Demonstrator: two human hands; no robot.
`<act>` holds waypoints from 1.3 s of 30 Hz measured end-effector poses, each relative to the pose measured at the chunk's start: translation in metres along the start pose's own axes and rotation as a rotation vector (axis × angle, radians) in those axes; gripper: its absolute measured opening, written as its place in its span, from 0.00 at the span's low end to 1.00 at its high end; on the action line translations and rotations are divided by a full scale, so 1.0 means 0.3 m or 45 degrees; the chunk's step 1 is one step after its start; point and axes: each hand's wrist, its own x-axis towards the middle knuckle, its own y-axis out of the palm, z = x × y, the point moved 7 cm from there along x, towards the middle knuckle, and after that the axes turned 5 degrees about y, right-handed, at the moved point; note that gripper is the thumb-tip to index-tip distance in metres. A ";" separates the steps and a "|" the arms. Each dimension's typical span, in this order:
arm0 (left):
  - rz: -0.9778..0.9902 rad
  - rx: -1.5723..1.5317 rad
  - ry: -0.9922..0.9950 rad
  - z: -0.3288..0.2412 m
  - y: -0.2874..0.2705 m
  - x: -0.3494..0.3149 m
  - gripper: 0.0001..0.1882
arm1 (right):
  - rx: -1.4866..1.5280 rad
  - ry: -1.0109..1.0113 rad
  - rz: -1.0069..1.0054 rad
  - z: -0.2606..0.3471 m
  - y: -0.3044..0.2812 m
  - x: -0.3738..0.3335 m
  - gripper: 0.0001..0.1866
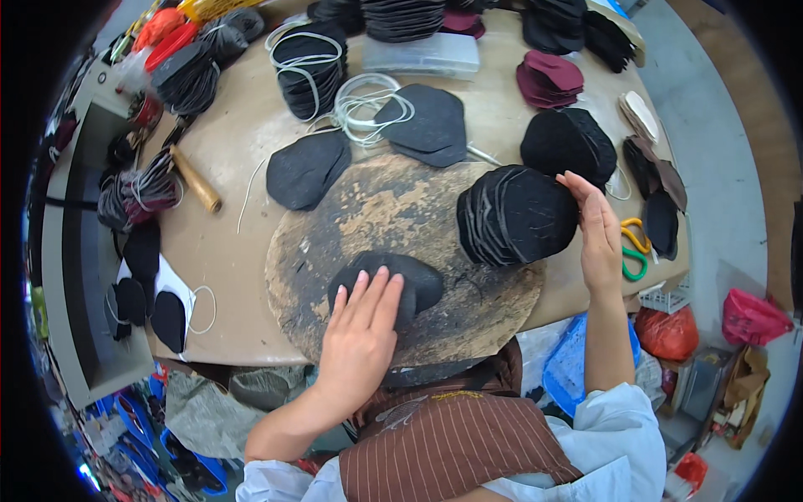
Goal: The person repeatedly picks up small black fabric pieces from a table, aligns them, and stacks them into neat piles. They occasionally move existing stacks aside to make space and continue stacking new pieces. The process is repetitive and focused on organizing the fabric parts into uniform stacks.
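Observation:
My left hand [360, 345] lies with fingers stretched over a dark, curved-edged piece [422, 283] on a worn round wooden board [376, 205]. The hand covers part of that piece. On the board's right side rises a stack of black fabric-like pieces [523, 217], its layered edges showing. My right hand [599, 238] rests along the right side of this stack, fingers straight and together, palm turned toward it. Another black stack [569, 146] stands just beyond. Past the board's far edge are flat black pieces [308, 171] and larger dark sheets [425, 121].
White cord [368, 105] lies tangled at the far middle, near a clear plastic box [421, 55]. A wooden handle [196, 180] is on the left. Scissors with yellow and green grips [636, 249] lie right of my right hand. Maroon pieces [549, 79] are stacked farther back.

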 end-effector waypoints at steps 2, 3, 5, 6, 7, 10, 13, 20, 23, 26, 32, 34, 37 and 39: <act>-0.079 -0.059 -0.004 0.002 -0.039 0.015 0.33 | 0.124 0.042 -0.004 -0.016 -0.011 -0.009 0.23; -0.119 -0.165 -0.081 0.017 -0.052 0.019 0.32 | 0.109 0.045 -0.008 -0.016 -0.016 -0.013 0.23; -0.191 -0.369 -0.255 0.056 -0.072 0.004 0.30 | 0.091 0.059 -0.001 -0.030 -0.013 -0.024 0.23; -0.279 -0.436 -0.283 0.076 -0.077 0.001 0.27 | 0.145 0.054 -0.014 -0.040 -0.022 -0.025 0.19; -0.290 -0.530 -0.326 0.084 -0.080 -0.004 0.28 | -0.015 0.011 -0.032 -0.028 -0.017 -0.029 0.19; -0.327 -0.667 -0.340 0.082 -0.087 0.003 0.27 | -0.402 -0.060 -0.073 -0.002 -0.003 -0.038 0.24; -0.128 -0.308 -0.057 0.017 -0.028 -0.001 0.30 | -0.358 -0.048 -0.061 -0.008 0.012 -0.040 0.24; -0.125 0.057 0.053 -0.039 0.089 -0.048 0.32 | -0.294 0.062 -0.026 -0.030 0.011 -0.047 0.25; -0.123 0.025 0.039 -0.052 0.058 -0.031 0.31 | -0.217 0.069 -0.032 -0.041 0.020 -0.047 0.25; -0.142 0.022 0.015 -0.033 0.022 -0.001 0.28 | -0.147 0.024 -0.083 -0.063 0.033 -0.045 0.24; -0.981 -0.036 -0.191 0.198 -0.322 0.085 0.18 | -0.045 -0.126 -0.265 -0.082 0.050 -0.078 0.22; -1.089 0.002 -0.223 0.273 -0.386 0.107 0.17 | -0.045 -0.125 -0.260 -0.091 0.051 -0.074 0.22; -0.683 0.200 -0.302 0.398 -0.303 0.177 0.22 | 0.000 -0.135 -0.239 -0.092 0.061 -0.062 0.22; -0.567 0.362 -0.173 0.349 -0.216 0.230 0.31 | 0.042 -0.132 -0.252 -0.101 0.048 -0.065 0.22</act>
